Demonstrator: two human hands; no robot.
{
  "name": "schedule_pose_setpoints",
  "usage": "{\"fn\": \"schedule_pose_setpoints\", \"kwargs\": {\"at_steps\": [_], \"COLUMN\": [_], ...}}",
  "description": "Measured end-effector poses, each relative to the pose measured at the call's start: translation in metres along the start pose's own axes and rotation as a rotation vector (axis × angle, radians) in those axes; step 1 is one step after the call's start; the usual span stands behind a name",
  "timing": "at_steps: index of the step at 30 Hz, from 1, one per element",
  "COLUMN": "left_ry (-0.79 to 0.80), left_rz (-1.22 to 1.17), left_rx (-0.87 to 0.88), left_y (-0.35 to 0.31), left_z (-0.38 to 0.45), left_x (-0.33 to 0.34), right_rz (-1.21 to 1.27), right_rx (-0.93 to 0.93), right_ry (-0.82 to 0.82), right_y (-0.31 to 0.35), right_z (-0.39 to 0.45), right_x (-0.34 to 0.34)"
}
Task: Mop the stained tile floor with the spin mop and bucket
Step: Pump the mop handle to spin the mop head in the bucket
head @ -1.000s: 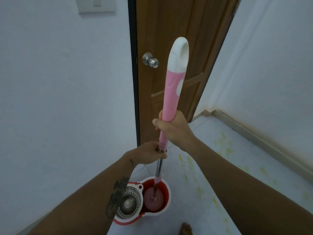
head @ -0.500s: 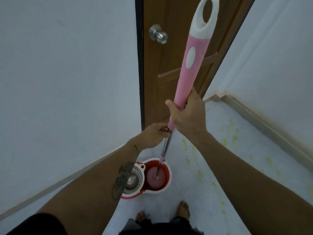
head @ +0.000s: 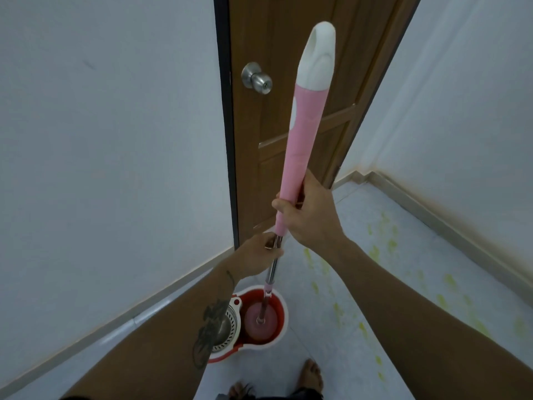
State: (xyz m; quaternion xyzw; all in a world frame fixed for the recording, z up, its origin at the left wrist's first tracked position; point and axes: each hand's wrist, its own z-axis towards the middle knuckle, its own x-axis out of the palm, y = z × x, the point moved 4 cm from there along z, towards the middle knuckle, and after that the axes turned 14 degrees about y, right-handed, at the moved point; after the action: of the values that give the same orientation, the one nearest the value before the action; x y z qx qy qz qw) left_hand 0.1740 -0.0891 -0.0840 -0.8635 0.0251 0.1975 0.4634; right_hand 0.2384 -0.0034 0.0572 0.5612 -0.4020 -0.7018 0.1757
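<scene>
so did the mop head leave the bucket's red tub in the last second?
No. The mop head sits in the red tub of the bucket, beside the spinner basket, as before; apparent shifts look like camera motion.

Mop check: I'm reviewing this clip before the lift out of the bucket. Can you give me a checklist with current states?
1. Right hand grips the pink handle: ok.
2. Left hand holds the metal shaft: ok.
3. Mop head sits in the red bucket basin, not the spinner basket: ok.
4. Mop head wrung out: cannot tell.
5. Bare feet apart from bucket: ok.
6. Yellow-green stains still on tile: not ok.
</scene>
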Motion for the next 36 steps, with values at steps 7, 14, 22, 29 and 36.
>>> {"fn": "schedule_pose_setpoints", "kwargs": {"at_steps": [7, 14, 22, 29, 36], "left_ry": [-0.053, -0.033, -0.02, -0.076, -0.068], "left_rz": [-0.134, -0.069, -0.14, -0.166, -0.242], "left_rx": [-0.002, -0.064, -0.085, -0.062, -0.057], "left_y": [0.009, 0.026, 0.041, 0.031, 0.022], "left_z": [-0.003, -0.003, -0.009, -0.011, -0.006], "left_x": [-0.006, -0.002, 0.009, 0.005, 0.014], "right_rz": [-0.025, 0.073, 0.078, 0.017, 0.204], "right_rx": [-0.056, 0.041, 0.13, 0.031, 0.04], "right_ry": [-0.002, 0.221, 0.382, 0.36, 0.345], "right_y": [0.022, 0.013, 0.003, 0.022, 0.022], "right_z": [0.011, 0.013, 0.003, 0.011, 0.013], "right_x": [-0.01, 0.004, 0.024, -0.001, -0.006]}}
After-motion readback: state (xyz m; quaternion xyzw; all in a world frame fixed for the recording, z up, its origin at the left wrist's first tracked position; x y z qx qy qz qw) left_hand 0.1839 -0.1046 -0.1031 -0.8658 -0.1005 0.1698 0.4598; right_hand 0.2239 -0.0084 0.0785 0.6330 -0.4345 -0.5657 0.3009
